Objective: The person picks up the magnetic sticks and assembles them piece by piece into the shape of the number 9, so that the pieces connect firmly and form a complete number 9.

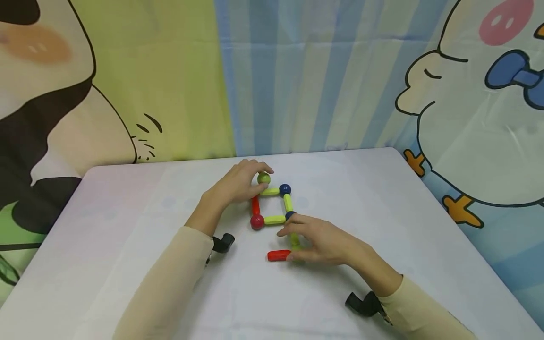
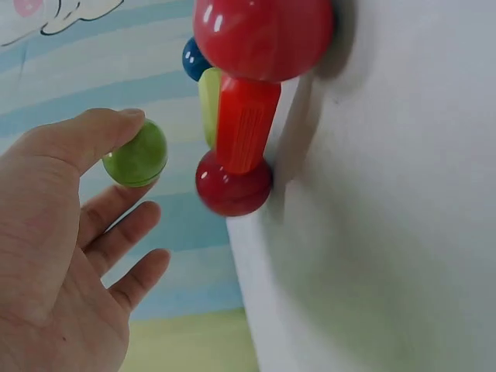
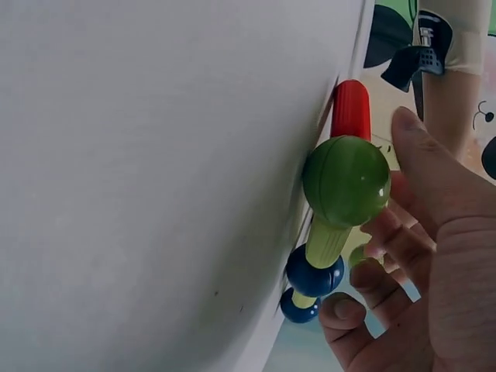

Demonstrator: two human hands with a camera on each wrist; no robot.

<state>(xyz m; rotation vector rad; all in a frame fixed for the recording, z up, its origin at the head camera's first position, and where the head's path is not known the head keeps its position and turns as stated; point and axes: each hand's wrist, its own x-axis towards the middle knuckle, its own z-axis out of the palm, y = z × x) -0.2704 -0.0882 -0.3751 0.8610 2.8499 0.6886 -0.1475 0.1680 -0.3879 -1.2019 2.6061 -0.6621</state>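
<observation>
Between thumb and fingertips, my left hand (image 1: 243, 181) pinches a green ball (image 2: 138, 155) above the far left corner of a flat ball-and-rod figure. Its closed square has a red rod (image 1: 255, 206), yellow-green rods (image 1: 275, 220), a red ball (image 1: 257, 222) and dark blue balls (image 1: 285, 190). A second red ball (image 2: 232, 183) shows in the left wrist view. My right hand (image 1: 325, 240) hovers with loosely bent fingers beside another green ball (image 3: 346, 180). That ball joins a yellow-green rod (image 3: 326, 241) and a loose-ended red rod (image 1: 278, 255). The right thumb is apart from it.
The figure lies on a white-covered table (image 1: 170, 283). Behind the table hangs a curtain (image 1: 297, 75) with cartoon animals and stripes. Black wrist cameras (image 1: 364, 304) are strapped near both beige sleeves (image 1: 165, 283).
</observation>
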